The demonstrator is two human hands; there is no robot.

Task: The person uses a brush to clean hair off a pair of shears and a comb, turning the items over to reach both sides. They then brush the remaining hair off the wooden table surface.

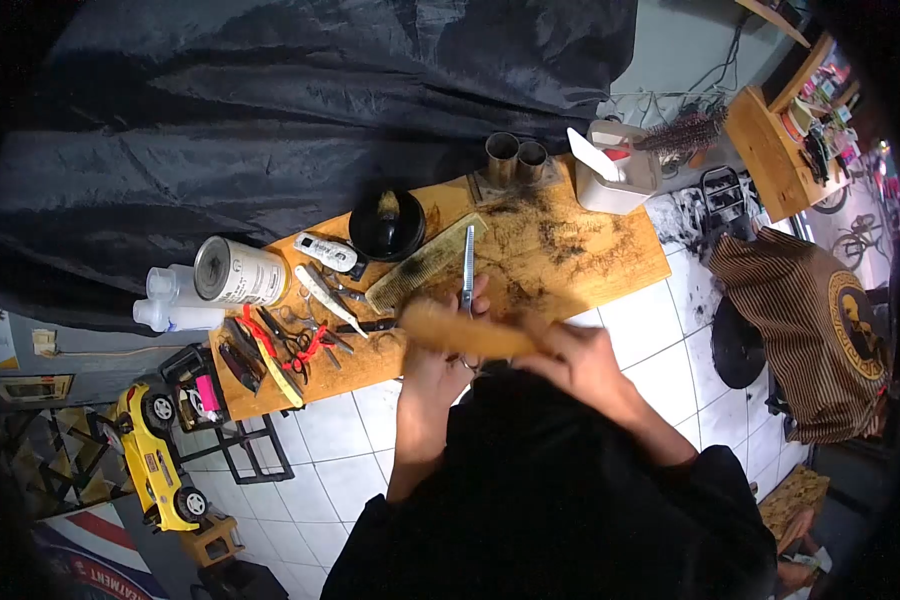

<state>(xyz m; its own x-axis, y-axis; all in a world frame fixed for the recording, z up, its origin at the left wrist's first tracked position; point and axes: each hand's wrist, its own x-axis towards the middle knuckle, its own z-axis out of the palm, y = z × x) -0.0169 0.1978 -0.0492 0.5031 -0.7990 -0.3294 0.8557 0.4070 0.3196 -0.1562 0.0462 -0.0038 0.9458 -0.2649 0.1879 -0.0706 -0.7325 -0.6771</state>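
Observation:
Thinning scissors (468, 268) point away from me, their toothed blade raised over the wooden table, and my left hand (432, 375) is closed around them. My right hand (582, 362) grips a long tan brush (475, 334), blurred by motion and crossing in front of my left hand. Its bristles are not distinct. Just beyond the scissors lies a wide olive comb (425, 265). A white-handled razor (328, 298) and a hair clipper (330, 254) rest to the left, near a black bowl (380, 235) with a shaving brush in it.
Several scissors with red grips (305, 345) lie at the table's left, beside a large tin (238, 272) and plastic bottles (175, 300). Cut hair covers the wooden table's (620, 262) right part. Two metal cups (502, 158) and a bin (615, 185) stand behind. A striped-caped person (800, 330) sits right.

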